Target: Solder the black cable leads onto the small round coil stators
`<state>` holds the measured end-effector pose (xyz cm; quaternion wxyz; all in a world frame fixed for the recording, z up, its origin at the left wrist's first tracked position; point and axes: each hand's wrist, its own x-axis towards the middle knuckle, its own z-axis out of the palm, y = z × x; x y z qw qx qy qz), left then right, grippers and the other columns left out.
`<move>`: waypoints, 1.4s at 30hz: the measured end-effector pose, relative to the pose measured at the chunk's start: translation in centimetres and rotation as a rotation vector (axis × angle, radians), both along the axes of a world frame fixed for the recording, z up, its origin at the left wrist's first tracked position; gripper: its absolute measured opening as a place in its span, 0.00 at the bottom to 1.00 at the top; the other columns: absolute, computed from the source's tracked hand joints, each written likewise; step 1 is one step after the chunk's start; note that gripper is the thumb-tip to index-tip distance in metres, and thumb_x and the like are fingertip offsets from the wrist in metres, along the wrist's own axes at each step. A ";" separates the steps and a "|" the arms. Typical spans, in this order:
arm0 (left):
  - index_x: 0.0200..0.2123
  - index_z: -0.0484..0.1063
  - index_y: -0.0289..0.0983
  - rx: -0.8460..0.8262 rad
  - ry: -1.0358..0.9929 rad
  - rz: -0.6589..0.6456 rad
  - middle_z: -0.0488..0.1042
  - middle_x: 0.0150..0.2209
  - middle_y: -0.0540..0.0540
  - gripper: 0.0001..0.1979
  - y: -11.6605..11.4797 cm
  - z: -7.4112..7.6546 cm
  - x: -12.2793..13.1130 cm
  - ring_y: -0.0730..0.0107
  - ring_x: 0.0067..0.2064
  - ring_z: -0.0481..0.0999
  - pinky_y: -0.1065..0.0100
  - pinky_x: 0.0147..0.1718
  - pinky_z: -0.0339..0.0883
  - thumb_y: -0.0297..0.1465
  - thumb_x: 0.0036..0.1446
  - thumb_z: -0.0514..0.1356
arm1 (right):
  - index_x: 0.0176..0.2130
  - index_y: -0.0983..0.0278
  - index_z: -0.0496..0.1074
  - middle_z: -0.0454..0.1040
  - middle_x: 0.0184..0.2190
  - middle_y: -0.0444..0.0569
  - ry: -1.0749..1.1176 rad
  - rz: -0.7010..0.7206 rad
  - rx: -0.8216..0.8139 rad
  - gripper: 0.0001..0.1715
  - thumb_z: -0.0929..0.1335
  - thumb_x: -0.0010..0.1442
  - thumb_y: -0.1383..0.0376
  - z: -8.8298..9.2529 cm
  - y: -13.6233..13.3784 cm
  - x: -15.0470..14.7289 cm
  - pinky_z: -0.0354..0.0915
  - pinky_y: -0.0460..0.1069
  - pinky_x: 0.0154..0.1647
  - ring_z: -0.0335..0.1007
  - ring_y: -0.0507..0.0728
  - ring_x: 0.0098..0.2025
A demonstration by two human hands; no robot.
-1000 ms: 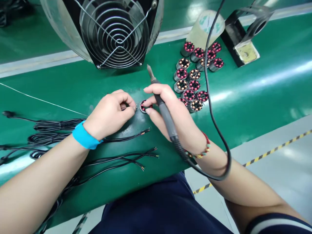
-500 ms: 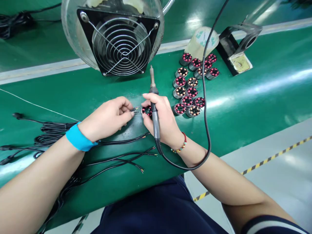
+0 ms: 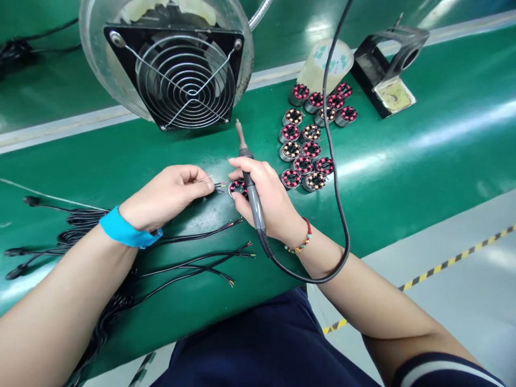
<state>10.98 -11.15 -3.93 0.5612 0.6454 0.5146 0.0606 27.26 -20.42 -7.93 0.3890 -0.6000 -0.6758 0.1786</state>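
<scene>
My left hand point(image 3: 177, 188) is closed in a pinch on the stripped end of a black cable point(image 3: 220, 185). A thin silvery wire point(image 3: 205, 178), which looks like solder, sticks up from the same fingers. My right hand point(image 3: 268, 196) is closed around a soldering iron point(image 3: 253, 200), whose tip points away from me toward the fan. Thumb and fingertips of that hand also grip a stator with red windings point(image 3: 237, 187), partly hidden by the fingers. The cable's wire ends are just left of the stator, with a small gap between them.
A fan with a wire guard point(image 3: 189, 91) stands ahead. Several wound stators point(image 3: 302, 149) are grouped on the right, before a translucent roll point(image 3: 332, 59) and an iron stand with sponge point(image 3: 389, 86). Black cables point(image 3: 193, 263) lie at left. The iron's cord point(image 3: 332, 145) loops across.
My left hand has drawn slightly left from the stator, and the thin wire now tilts upward. My right hand still holds the iron and stator. The whole view has shifted a little.
</scene>
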 end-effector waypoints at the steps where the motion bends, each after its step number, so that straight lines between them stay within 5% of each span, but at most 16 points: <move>1: 0.25 0.74 0.35 0.008 0.014 0.014 0.67 0.21 0.52 0.10 0.0 0.0 0.1 0.78 0.23 0.59 0.73 0.22 0.52 0.37 0.45 0.64 | 0.55 0.63 0.63 0.77 0.43 0.49 0.004 -0.004 0.003 0.27 0.63 0.55 0.71 0.0 0.0 0.1 0.64 0.56 0.53 0.67 0.60 0.47; 7: 0.25 0.76 0.36 0.049 0.034 0.065 0.72 0.22 0.50 0.10 -0.6 -0.5 0.8 0.74 0.25 0.63 0.72 0.22 0.55 0.37 0.44 0.65 | 0.55 0.59 0.63 0.76 0.43 0.46 0.005 0.011 -0.006 0.27 0.63 0.55 0.71 -0.1 0.0 0.2 0.64 0.56 0.54 0.68 0.59 0.47; 14: 0.21 0.70 0.36 -0.137 -0.087 0.100 0.54 0.16 0.56 0.10 -0.5 -0.1 0.7 0.81 0.18 0.48 0.74 0.17 0.40 0.35 0.50 0.60 | 0.55 0.62 0.63 0.76 0.43 0.49 -0.040 0.027 0.016 0.26 0.64 0.57 0.70 -0.6 0.4 -0.5 0.63 0.56 0.52 0.66 0.60 0.47; 17: 0.23 0.72 0.35 -0.168 -0.108 0.091 0.56 0.17 0.54 0.08 -0.3 0.0 0.5 0.81 0.17 0.49 0.74 0.16 0.40 0.33 0.49 0.59 | 0.53 0.61 0.66 0.77 0.39 0.47 -0.072 -0.007 -0.004 0.22 0.63 0.58 0.69 -0.5 0.5 -0.7 0.62 0.55 0.49 0.67 0.60 0.44; 24: 0.26 0.77 0.37 0.173 0.032 -0.304 0.76 0.26 0.47 0.13 -0.7 -0.7 0.3 0.70 0.27 0.69 0.69 0.28 0.60 0.38 0.52 0.58 | 0.52 0.61 0.66 0.79 0.34 0.44 0.006 -0.092 0.013 0.20 0.64 0.59 0.68 -0.6 0.4 -1.1 0.62 0.54 0.47 0.70 0.58 0.42; 27: 0.27 0.77 0.37 0.374 0.081 -0.348 0.78 0.30 0.46 0.14 -1.0 -0.6 0.3 0.65 0.33 0.73 0.67 0.34 0.63 0.37 0.55 0.55 | 0.52 0.59 0.65 0.78 0.35 0.43 0.110 -0.126 -0.031 0.21 0.64 0.59 0.68 -0.6 0.3 -1.2 0.63 0.54 0.50 0.72 0.57 0.44; 32: 0.30 0.79 0.38 0.431 0.013 -0.094 0.80 0.34 0.47 0.11 -0.7 0.3 -0.1 0.65 0.38 0.76 0.67 0.41 0.66 0.36 0.55 0.57 | 0.54 0.58 0.63 0.77 0.43 0.47 0.263 -0.145 -0.015 0.23 0.62 0.59 0.70 -0.1 -0.2 -0.5 0.63 0.55 0.56 0.72 0.55 0.49; 36: 0.32 0.76 0.36 0.130 -0.242 0.215 0.77 0.29 0.47 0.11 -0.4 1.6 -0.1 0.72 0.29 0.73 0.70 0.31 0.67 0.37 0.52 0.61 | 0.55 0.60 0.62 0.75 0.47 0.51 0.122 0.005 -0.009 0.26 0.66 0.56 0.70 0.2 -0.6 -0.2 0.64 0.58 0.56 0.69 0.60 0.51; 39: 0.32 0.73 0.36 -0.031 -0.366 0.293 0.70 0.25 0.51 0.10 -0.1 3.0 0.0 0.79 0.20 0.63 0.73 0.18 0.54 0.37 0.51 0.62 | 0.55 0.64 0.63 0.74 0.47 0.54 -0.043 0.078 -0.076 0.27 0.67 0.55 0.70 0.3 -0.6 -0.2 0.65 0.61 0.52 0.67 0.64 0.49; 42: 0.30 0.71 0.38 -0.013 -0.423 0.306 0.65 0.23 0.53 0.06 0.7 4.8 -0.6 0.81 0.18 0.53 0.72 0.17 0.41 0.35 0.53 0.61 | 0.55 0.66 0.64 0.75 0.46 0.57 -0.083 0.003 -0.117 0.26 0.66 0.56 0.70 0.3 -0.5 0.0 0.66 0.63 0.51 0.67 0.65 0.48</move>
